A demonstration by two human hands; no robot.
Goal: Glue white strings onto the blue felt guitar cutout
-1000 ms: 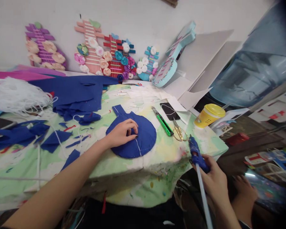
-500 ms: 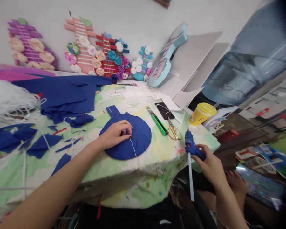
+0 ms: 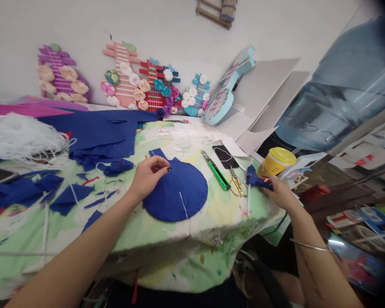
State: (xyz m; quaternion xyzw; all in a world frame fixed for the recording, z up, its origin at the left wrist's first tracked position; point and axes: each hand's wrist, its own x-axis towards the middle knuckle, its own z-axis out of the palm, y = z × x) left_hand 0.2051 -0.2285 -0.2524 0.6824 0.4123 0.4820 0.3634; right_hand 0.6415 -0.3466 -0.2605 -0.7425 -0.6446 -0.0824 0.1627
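A round blue fabric-covered piece [image 3: 179, 188] with a short neck lies on the cloth-covered table, a white string [image 3: 183, 205] running down its lower middle. Over its upper left part is my left hand [image 3: 151, 173], thumb and fingertips pinched together; whatever is between them is too small to make out. My right hand [image 3: 276, 190] grips the handle of a blue glue gun [image 3: 253, 177] at the table's right side, beside the yellow-lidded cup. A white glue stick [image 3: 249, 200] sticks out from the gun toward me.
A green cutter [image 3: 218, 172], gold scissors [image 3: 238, 184] and a black phone [image 3: 225, 156] lie between the blue piece and the yellow cup [image 3: 276, 161]. Blue scraps [image 3: 71, 197] and white string [image 3: 25, 137] cover the left. Decorated guitar shapes [image 3: 125, 81] lean on the wall.
My left hand has lifted off the string toward the neck of the blue piece. The glue gun in my right hand has moved up and over the table near the cup. The view has shifted.
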